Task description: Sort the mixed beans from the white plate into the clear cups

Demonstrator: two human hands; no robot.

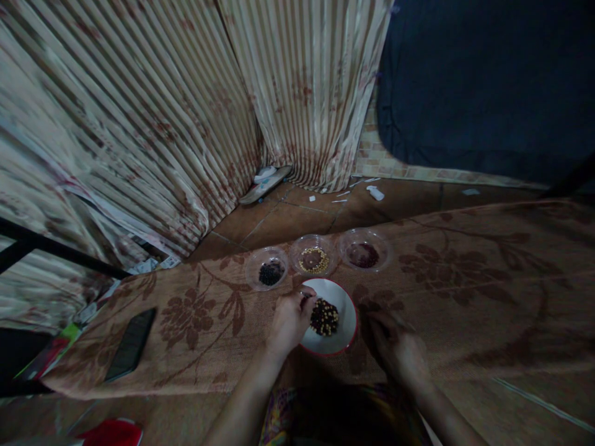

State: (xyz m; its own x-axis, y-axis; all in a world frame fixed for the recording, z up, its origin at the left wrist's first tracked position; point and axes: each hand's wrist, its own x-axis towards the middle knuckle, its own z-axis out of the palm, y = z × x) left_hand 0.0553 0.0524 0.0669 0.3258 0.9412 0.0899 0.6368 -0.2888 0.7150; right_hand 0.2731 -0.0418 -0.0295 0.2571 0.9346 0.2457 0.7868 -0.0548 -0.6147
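A white bowl (341, 306) with a red rim stands in the middle of the cloth, with a heap of mixed dark and yellow beans (324, 317) in it. My left hand (289, 317) is over the bowl's left rim, thumb and fingers pinched together; whatever they hold is too small to make out. Just right of the bowl is my right hand (397, 347), low over the cloth, its fingers in shadow and blurred. Behind the bowl stand three clear plastic bowls: black beans (270, 272) in the left one, yellow beans (313, 260) in the middle, dark red beans (365, 254) in the right.
A phone (131, 344) lies on the patterned brown cloth (465, 322) to the left. Beyond the far edge are the tiled floor with scraps of paper (375, 192), a shoe (266, 184) and striped curtains (186, 105). Something red (114, 432) is at the lower left.
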